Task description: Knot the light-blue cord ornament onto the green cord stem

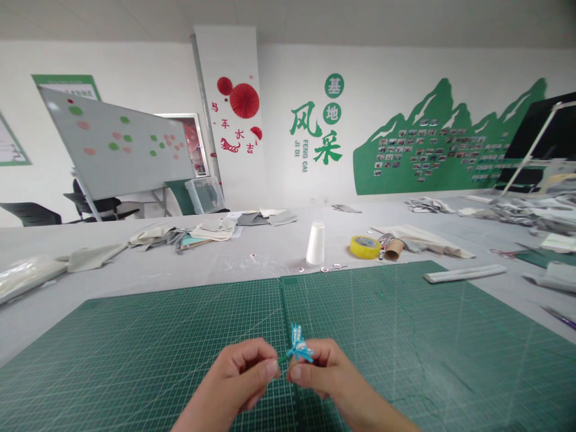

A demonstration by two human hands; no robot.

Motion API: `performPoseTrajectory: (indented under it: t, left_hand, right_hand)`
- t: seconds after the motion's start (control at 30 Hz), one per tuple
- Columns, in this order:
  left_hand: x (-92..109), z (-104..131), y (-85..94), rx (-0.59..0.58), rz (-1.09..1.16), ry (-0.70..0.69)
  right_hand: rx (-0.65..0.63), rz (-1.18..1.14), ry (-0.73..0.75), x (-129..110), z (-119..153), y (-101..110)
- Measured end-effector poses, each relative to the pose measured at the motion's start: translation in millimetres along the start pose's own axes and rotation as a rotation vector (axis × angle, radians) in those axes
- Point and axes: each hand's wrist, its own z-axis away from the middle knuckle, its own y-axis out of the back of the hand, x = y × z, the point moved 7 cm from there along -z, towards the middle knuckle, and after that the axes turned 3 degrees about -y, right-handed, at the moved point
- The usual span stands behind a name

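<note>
A small blue craft flower (299,346) with white beads on its petals is held up over the green cutting mats. My left hand (245,375) pinches its short green stem (282,359) between thumb and fingers. Just beneath the petals, my right hand (326,369) is closed on the flower's base, thumb and forefinger together. The two hands are close to each other, with the flower head tilted up and to the right. My right fingers partly hide the underside of the petals.
Two green cutting mats (189,324) lie side by side on the grey table (148,270). Behind them stand a white thread cone (315,243), a yellow tape roll (365,246) and a cardboard tube (393,249). A rolled fabric strip (465,273) rests across the right mat's edge; fabric scraps (216,229) lie farther back.
</note>
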Motion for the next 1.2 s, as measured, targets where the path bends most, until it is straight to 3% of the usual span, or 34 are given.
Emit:
performPoseTrajectory:
  t: [0.17,0.3,0.4,0.6,0.87,1.07,1.2]
  left_hand:
    - [-1.0,3.3,-10.1,-0.127,0.005,0.012]
    - [-2.5,6.6,-19.2,-0.253,0.003,0.039]
    - [-1.2,9.9,-23.6,-0.275,-0.064,0.093]
    - [-2.2,10.5,-25.9,-0.246,-0.246,0.121]
    - [-10.0,-2.8,-9.3,-0.074,-0.527,0.047]
    - [-8.0,-3.5,4.8,0.103,-0.525,0.046]
    - [-1.2,-2.3,10.8,0.167,-0.446,0.035]
  right_hand:
    - [0.019,-0.117,-0.058,13.9,-2.9,8.3]
    - [-0.039,-0.163,-0.114,22.5,-4.2,11.3]
    - [-0.083,-0.172,-0.134,22.4,-3.7,12.4]
    - [-0.057,-0.109,-0.106,8.0,-0.8,14.6]
    - [0.161,0.499,0.226,-32.3,11.3,15.3]
    - [0.207,0.848,0.542,-49.8,26.5,-5.1]
    - [0.170,0.896,0.570,-44.9,26.1,-11.7]
